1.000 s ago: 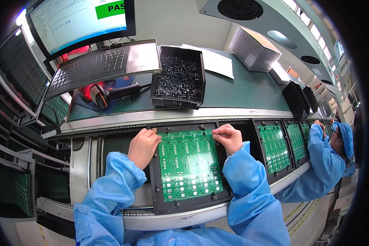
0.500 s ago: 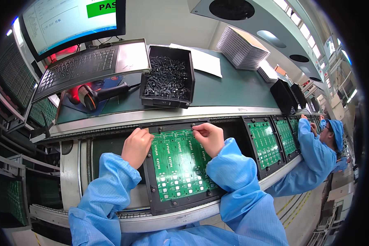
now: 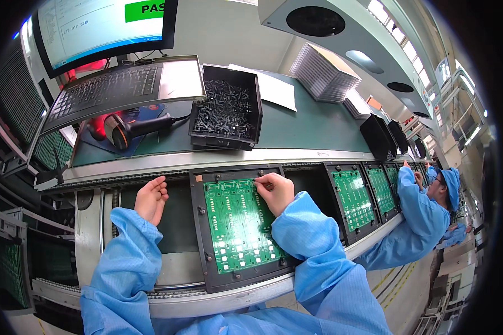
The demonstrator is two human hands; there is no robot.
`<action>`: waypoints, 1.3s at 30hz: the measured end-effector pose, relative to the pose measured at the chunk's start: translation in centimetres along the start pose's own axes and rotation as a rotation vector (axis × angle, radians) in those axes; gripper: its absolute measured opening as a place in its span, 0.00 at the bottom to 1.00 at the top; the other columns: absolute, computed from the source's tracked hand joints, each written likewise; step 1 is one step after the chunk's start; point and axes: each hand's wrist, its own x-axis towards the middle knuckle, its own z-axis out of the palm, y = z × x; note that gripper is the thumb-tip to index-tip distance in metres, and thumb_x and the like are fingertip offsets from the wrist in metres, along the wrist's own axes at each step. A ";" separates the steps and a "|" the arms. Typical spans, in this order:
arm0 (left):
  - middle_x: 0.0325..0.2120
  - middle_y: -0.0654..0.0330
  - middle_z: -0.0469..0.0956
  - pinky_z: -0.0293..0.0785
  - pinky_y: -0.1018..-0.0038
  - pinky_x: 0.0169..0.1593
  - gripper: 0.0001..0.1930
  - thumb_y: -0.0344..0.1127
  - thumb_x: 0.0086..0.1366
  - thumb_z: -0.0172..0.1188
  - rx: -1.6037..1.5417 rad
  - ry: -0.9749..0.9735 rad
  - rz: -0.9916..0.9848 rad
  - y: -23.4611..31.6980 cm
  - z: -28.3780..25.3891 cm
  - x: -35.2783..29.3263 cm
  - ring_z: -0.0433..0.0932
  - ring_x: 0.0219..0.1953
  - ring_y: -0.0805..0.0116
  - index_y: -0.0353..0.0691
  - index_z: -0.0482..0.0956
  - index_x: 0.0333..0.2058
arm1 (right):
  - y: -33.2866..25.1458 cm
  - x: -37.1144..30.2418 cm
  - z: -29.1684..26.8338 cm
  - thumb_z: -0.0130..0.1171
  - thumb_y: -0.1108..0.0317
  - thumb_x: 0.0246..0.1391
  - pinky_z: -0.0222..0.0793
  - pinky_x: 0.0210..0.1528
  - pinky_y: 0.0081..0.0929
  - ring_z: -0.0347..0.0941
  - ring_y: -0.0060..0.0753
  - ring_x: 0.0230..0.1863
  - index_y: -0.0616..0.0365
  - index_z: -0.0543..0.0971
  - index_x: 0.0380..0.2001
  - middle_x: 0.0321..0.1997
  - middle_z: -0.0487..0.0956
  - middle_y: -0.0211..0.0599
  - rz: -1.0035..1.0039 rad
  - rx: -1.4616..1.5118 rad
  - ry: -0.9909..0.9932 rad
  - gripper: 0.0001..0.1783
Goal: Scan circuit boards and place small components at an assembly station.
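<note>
A green circuit board (image 3: 237, 223) lies in a black frame (image 3: 202, 245) on the conveyor in front of me. My right hand (image 3: 277, 194) is at the board's upper right part, thumb and forefinger pinched together; anything between them is too small to make out. My left hand (image 3: 151, 201) hovers left of the frame over the dark gap in the conveyor. Its fingers are loosely curled and a little apart, with nothing visible in them. Beyond the conveyor, a black bin (image 3: 226, 139) holds many small dark parts (image 3: 223, 109).
A handheld scanner (image 3: 134, 129), a keyboard (image 3: 106, 92) and a monitor (image 3: 100, 33) stand at the back left. More framed boards (image 3: 352, 198) line the conveyor rightward, where a co-worker (image 3: 425, 206) in blue works. Stacked trays (image 3: 324, 72) rest on the green bench (image 3: 313, 131).
My left hand has come off the frame's upper left corner and moved left, its fingers loosening. My right hand stays pinched near the board's upper right, shifted slightly left in the picture.
</note>
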 end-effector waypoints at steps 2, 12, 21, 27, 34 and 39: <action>0.36 0.58 0.68 0.68 0.79 0.42 0.20 0.15 0.54 0.44 -0.015 0.029 0.014 0.0 0.2 -0.1 0.69 0.38 0.71 0.29 0.65 0.48 | 0.0 0.1 0.0 0.61 0.77 0.41 0.72 0.29 0.17 0.76 0.24 0.25 0.63 0.79 0.27 0.26 0.79 0.37 0.007 0.013 -0.002 0.06; 0.37 0.57 0.73 0.70 0.77 0.49 0.14 0.24 0.59 0.54 -0.021 -0.037 -0.047 1.1 1.8 -1.3 0.73 0.44 0.65 0.30 0.70 0.44 | 0.8 -0.1 -0.1 0.60 0.74 0.42 0.71 0.29 0.19 0.75 0.25 0.23 0.61 0.79 0.27 0.24 0.78 0.36 0.005 0.034 0.013 0.05; 0.39 0.56 0.75 0.71 0.78 0.46 0.15 0.24 0.57 0.55 0.191 -0.181 -0.017 1.2 3.9 -2.8 0.74 0.41 0.70 0.30 0.72 0.44 | 0.6 -0.2 -0.5 0.62 0.74 0.40 0.72 0.29 0.22 0.74 0.31 0.26 0.58 0.79 0.25 0.26 0.76 0.33 -0.281 -0.272 -0.021 0.04; 0.34 0.58 0.77 0.72 0.80 0.43 0.14 0.24 0.56 0.57 0.417 -0.258 0.120 1.2 8.2 -3.7 0.76 0.35 0.72 0.30 0.73 0.42 | 0.8 -0.2 -0.5 0.61 0.72 0.41 0.71 0.29 0.26 0.74 0.35 0.27 0.56 0.78 0.24 0.26 0.76 0.33 -0.275 -0.301 0.017 0.03; 0.25 0.58 0.78 0.74 0.79 0.30 0.04 0.24 0.50 0.60 1.003 -0.226 0.642 -1.8 11.6 -2.6 0.78 0.26 0.72 0.33 0.78 0.28 | 1.1 -0.2 -0.4 0.59 0.72 0.42 0.70 0.30 0.28 0.73 0.37 0.28 0.55 0.78 0.24 0.26 0.76 0.34 -0.251 -0.294 0.060 0.03; 0.24 0.56 0.76 0.73 0.75 0.28 0.04 0.25 0.49 0.59 1.316 -0.153 0.952 -3.9 11.9 -1.7 0.77 0.23 0.64 0.35 0.77 0.27 | 2.1 -0.3 -0.9 0.59 0.72 0.44 0.71 0.30 0.27 0.74 0.38 0.28 0.56 0.79 0.27 0.26 0.76 0.35 -0.182 -0.142 0.004 0.04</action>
